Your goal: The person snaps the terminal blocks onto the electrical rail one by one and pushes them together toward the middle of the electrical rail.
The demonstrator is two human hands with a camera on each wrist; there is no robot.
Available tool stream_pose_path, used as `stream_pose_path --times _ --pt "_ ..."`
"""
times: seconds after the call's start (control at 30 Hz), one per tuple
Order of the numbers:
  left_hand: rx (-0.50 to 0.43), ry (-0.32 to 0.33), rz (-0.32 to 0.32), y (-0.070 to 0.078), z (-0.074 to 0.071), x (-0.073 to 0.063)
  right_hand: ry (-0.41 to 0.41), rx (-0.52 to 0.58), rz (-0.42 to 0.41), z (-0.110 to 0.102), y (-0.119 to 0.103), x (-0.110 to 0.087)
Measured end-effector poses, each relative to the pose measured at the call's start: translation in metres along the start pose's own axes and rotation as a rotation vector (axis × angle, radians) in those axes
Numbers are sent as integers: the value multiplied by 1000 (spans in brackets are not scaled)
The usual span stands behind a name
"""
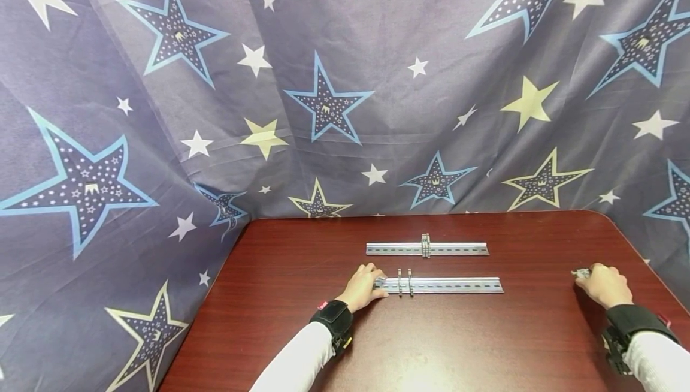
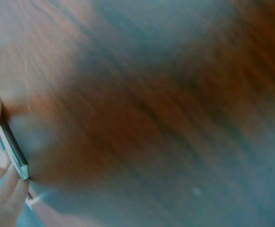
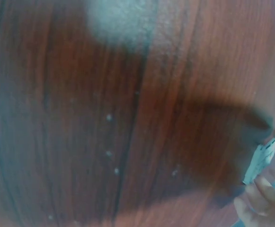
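Observation:
My left hand (image 1: 362, 289) holds the left end of the nearer slotted metal DIN rail (image 1: 458, 285), thumb on the near edge and fingers at the far side. In the left wrist view the rail's end (image 2: 15, 149) lies between thumb and fingers. Two thin upright pieces, like terminal blocks (image 1: 410, 283), stand across that rail with a small gap between them. Off to the right, my right hand (image 1: 605, 287) pinches a small pale grey, flat piece like a terminal block (image 1: 582, 273). The right wrist view shows this piece (image 3: 260, 161) between thumb and fingertips.
Behind lies a second DIN rail (image 1: 458, 249), roughly parallel, with several thin pieces (image 1: 426, 246) packed together near its middle. The brown wooden table (image 1: 431, 338) ends at a star-patterned cloth (image 1: 377, 110) hanging behind and at the sides.

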State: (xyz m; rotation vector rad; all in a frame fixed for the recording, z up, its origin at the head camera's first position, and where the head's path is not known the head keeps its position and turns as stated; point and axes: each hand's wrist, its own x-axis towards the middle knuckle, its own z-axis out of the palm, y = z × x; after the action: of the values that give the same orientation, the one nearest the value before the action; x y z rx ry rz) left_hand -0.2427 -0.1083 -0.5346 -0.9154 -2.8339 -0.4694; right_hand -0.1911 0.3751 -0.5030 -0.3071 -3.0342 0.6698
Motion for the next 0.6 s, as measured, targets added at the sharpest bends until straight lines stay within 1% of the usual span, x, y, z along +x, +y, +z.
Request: stream_pose_path --times 0.1,0.27,0.4,0.53,0.6 --pt "7 1 -3 0 0 0 41 -11 -34 3 0 -1" --pt "3 6 -3 0 0 1 122 -23 -54 8 -3 -2" --pt "-5 4 2 1 -1 0 146 -21 -43 10 -4 -2" --pt "-8 -4 -5 2 -2 0 159 -36 -73 11 -3 -2" --pt "-6 -7 -9 2 -2 0 149 -38 -83 11 -2 -2"
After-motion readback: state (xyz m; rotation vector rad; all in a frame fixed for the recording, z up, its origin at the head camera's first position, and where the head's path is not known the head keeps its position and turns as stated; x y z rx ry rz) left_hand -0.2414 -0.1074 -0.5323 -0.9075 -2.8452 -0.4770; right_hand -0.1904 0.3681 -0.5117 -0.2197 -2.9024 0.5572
